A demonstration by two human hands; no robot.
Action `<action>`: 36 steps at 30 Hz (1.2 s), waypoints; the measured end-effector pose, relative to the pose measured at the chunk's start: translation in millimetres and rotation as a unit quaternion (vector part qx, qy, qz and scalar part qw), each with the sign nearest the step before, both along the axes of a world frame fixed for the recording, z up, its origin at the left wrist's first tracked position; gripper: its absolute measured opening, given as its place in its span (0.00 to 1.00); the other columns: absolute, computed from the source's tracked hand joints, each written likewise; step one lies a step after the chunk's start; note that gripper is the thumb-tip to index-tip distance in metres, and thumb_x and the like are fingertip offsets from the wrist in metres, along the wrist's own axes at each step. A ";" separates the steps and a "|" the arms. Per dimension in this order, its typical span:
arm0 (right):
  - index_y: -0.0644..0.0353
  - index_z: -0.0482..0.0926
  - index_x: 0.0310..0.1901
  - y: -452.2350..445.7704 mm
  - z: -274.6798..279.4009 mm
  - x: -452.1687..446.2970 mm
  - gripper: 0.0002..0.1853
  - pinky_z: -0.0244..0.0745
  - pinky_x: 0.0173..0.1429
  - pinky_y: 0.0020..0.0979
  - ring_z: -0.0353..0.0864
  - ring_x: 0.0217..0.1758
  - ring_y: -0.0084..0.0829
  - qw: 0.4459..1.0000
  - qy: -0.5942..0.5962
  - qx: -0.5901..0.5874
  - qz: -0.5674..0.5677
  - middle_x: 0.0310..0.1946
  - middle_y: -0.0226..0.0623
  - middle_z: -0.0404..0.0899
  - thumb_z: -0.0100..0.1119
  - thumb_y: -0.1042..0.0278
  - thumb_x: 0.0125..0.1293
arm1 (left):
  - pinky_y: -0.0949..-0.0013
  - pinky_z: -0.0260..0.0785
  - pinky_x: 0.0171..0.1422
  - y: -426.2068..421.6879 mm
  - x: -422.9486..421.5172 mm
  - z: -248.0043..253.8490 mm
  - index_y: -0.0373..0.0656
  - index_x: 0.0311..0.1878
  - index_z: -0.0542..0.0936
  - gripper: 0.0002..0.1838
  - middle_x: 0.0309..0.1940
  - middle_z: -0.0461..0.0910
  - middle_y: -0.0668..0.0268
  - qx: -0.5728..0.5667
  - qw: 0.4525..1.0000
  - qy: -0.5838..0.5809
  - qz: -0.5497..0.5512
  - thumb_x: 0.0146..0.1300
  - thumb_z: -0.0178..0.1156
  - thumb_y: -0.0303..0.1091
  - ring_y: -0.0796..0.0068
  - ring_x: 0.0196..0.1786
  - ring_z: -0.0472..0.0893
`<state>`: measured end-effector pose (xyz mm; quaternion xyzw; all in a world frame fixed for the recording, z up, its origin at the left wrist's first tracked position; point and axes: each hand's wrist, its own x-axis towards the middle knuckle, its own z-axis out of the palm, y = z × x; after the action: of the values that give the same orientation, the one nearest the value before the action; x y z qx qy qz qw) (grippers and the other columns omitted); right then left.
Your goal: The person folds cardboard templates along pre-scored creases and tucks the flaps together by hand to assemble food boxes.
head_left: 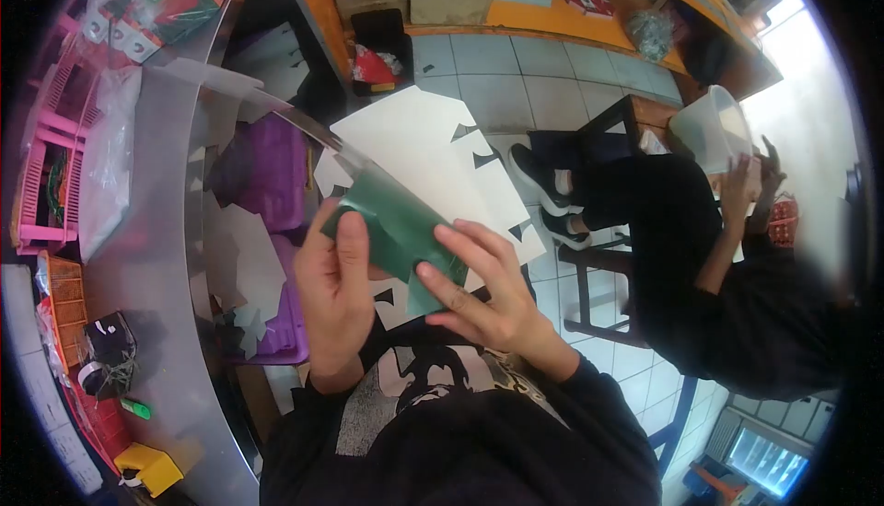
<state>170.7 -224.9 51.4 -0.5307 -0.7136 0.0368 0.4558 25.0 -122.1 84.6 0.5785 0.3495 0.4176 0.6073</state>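
Note:
Both hands hold a dark green, glossy folded card (402,222) above my lap. My left hand (339,290) grips its left end, thumb on top and fingers underneath. On the card's right end, the thumb and fingertips of my right hand (488,299) press near a fold. A paler green flap shows below the right fingertips. Behind and beneath the card lies a large white die-cut card sheet (419,138) with dark notches along its edges. What is under the left fingers is hidden.
A metal-topped table (170,230) runs along my left, bearing a pink basket (51,179) and a yellow container (147,469). Purple crates (272,170) stand below it. At right, a seated person (681,239) handles something near a white bucket (714,128). Orange shelving (543,23) stands ahead.

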 end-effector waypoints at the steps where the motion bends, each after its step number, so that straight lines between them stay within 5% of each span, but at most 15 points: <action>1: 0.53 0.78 0.58 -0.7 0.0 0.9 0.35 0.72 0.60 0.45 0.70 0.60 0.53 1.000 -0.002 0.003 -0.017 0.64 0.48 0.66 0.74 0.66 0.42 | 0.83 0.68 0.34 -1.0 1.6 -6.4 0.37 0.48 0.73 0.15 0.35 0.76 0.70 0.040 0.999 0.014 -0.005 0.76 0.44 0.39 0.86 0.35 0.76; 7: 0.50 0.80 0.56 4.3 -5.9 -0.2 0.32 0.73 0.57 0.44 0.70 0.58 0.52 0.996 -0.003 0.036 -0.084 0.63 0.49 0.67 0.74 0.69 0.43 | 0.82 0.73 0.36 -16.0 21.1 -8.6 0.38 0.54 0.69 0.18 0.39 0.76 0.68 0.018 0.999 -0.022 -0.034 0.77 0.40 0.42 0.84 0.38 0.79; 10: 0.48 0.79 0.58 9.5 -14.5 1.3 0.34 0.72 0.57 0.44 0.70 0.57 0.53 0.988 -0.023 0.050 -0.143 0.62 0.50 0.67 0.74 0.69 0.43 | 0.78 0.76 0.40 -24.9 30.6 -16.5 0.33 0.50 0.70 0.13 0.39 0.72 0.66 -0.029 0.998 -0.039 -0.051 0.75 0.45 0.35 0.79 0.40 0.78; 12: 0.53 0.75 0.62 15.6 -20.6 -0.8 0.36 0.70 0.59 0.42 0.70 0.57 0.52 0.982 0.046 0.094 -0.158 0.62 0.51 0.67 0.72 0.74 0.45 | 0.76 0.77 0.41 -17.2 36.0 -28.8 0.32 0.53 0.69 0.12 0.40 0.73 0.64 0.181 0.981 -0.006 -0.069 0.70 0.52 0.27 0.76 0.42 0.79; 13: 0.53 0.75 0.62 14.7 -15.9 -0.2 0.36 0.70 0.59 0.42 0.70 0.57 0.52 0.982 0.041 0.100 -0.157 0.62 0.51 0.67 0.72 0.74 0.45 | 0.75 0.77 0.42 -22.7 37.3 -24.1 0.31 0.52 0.70 0.15 0.43 0.75 0.61 0.053 0.996 -0.034 -0.070 0.64 0.58 0.22 0.74 0.45 0.80; 18: 0.64 0.66 0.66 4.6 20.3 37.9 0.35 0.68 0.59 0.37 0.73 0.57 0.43 0.961 0.260 -0.089 0.027 0.63 0.52 0.65 0.63 0.76 0.55 | 0.71 0.79 0.43 -10.4 21.9 -27.1 0.31 0.48 0.73 0.13 0.41 0.78 0.57 0.068 0.983 0.063 -0.156 0.61 0.62 0.23 0.73 0.43 0.82; 20: 0.63 0.70 0.64 8.1 13.1 60.0 0.28 0.70 0.55 0.34 0.74 0.54 0.37 0.972 0.228 -0.049 0.026 0.61 0.49 0.66 0.60 0.73 0.60 | 0.69 0.79 0.42 -7.3 15.5 -25.8 0.30 0.47 0.74 0.13 0.35 0.79 0.58 0.056 0.947 0.121 -0.293 0.60 0.62 0.23 0.73 0.39 0.83; 24: 0.63 0.78 0.53 15.2 23.0 61.8 0.17 0.73 0.43 0.25 0.77 0.42 0.29 0.977 0.210 -0.034 -0.014 0.51 0.43 0.71 0.59 0.73 0.62 | 0.73 0.76 0.43 1.3 5.9 -41.4 0.30 0.44 0.77 0.10 0.29 0.81 0.61 0.049 0.926 0.143 -0.347 0.63 0.61 0.26 0.77 0.38 0.82; 30: 0.55 0.80 0.49 19.5 19.0 56.7 0.21 0.77 0.39 0.32 0.81 0.37 0.36 0.998 -0.040 -0.040 -0.009 0.42 0.36 0.75 0.70 0.66 0.50 | 0.74 0.74 0.42 -6.0 3.5 -38.0 0.30 0.49 0.78 0.12 0.34 0.83 0.63 -0.036 0.946 0.109 -0.304 0.66 0.59 0.27 0.84 0.37 0.78; 31: 0.56 0.80 0.42 18.1 22.0 52.4 0.18 0.77 0.38 0.35 0.80 0.36 0.39 0.998 -0.052 -0.040 0.000 0.39 0.35 0.74 0.70 0.66 0.47 | 0.73 0.74 0.42 -6.9 3.6 -41.0 0.31 0.48 0.78 0.11 0.34 0.84 0.62 -0.045 0.945 0.108 -0.305 0.66 0.59 0.27 0.85 0.36 0.77; 36: 0.62 0.74 0.29 10.3 24.8 48.0 0.09 0.75 0.34 0.37 0.78 0.33 0.38 0.995 -0.072 -0.065 -0.008 0.32 0.35 0.69 0.66 0.72 0.47 | 0.80 0.66 0.36 -11.2 8.4 -44.2 0.33 0.40 0.80 0.07 0.31 0.81 0.70 0.078 0.931 0.158 -0.320 0.60 0.64 0.24 0.90 0.35 0.71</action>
<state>218.7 -214.6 76.2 -0.5660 -0.7363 0.0410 0.3686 33.4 -133.3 40.4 0.7639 0.2036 0.1300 0.5983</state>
